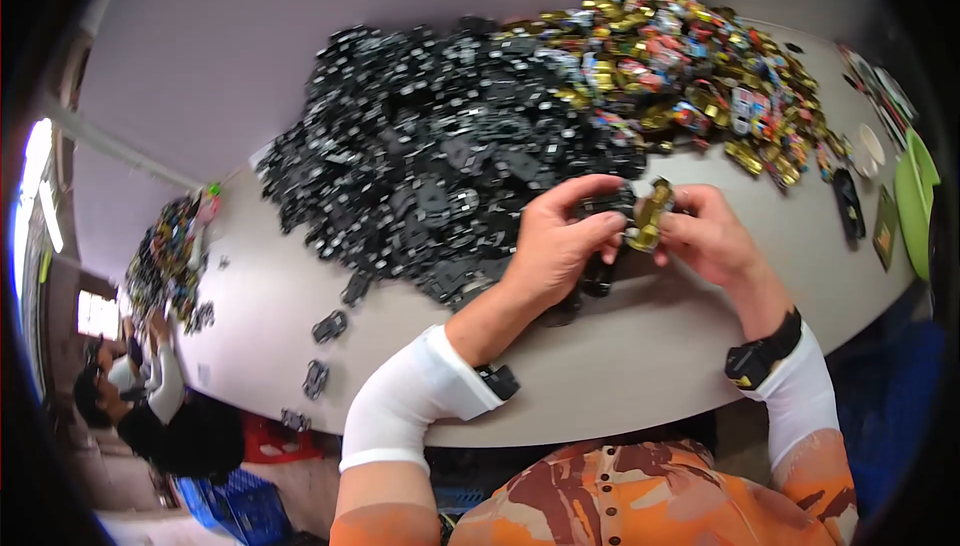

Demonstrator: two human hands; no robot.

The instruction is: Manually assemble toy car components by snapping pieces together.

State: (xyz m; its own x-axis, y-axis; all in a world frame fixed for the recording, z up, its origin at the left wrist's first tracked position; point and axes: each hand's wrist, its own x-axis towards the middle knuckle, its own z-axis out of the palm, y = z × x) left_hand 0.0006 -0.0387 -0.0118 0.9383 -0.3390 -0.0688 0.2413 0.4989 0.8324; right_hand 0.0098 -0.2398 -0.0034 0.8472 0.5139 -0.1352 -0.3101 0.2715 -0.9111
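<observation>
Hands meet over the near edge of the counter [620, 366]. Our left hand [555, 246] closes its fingers around a black part [600, 208], and our right hand [705, 236] pinches a gold shell [650, 214] just beside it; the two pieces touch between the hands. Behind them lies a big black pile [430, 156], and next to it a gold pile [690, 46]. At the far left another person [150, 396] works near a smaller heap [165, 256].
</observation>
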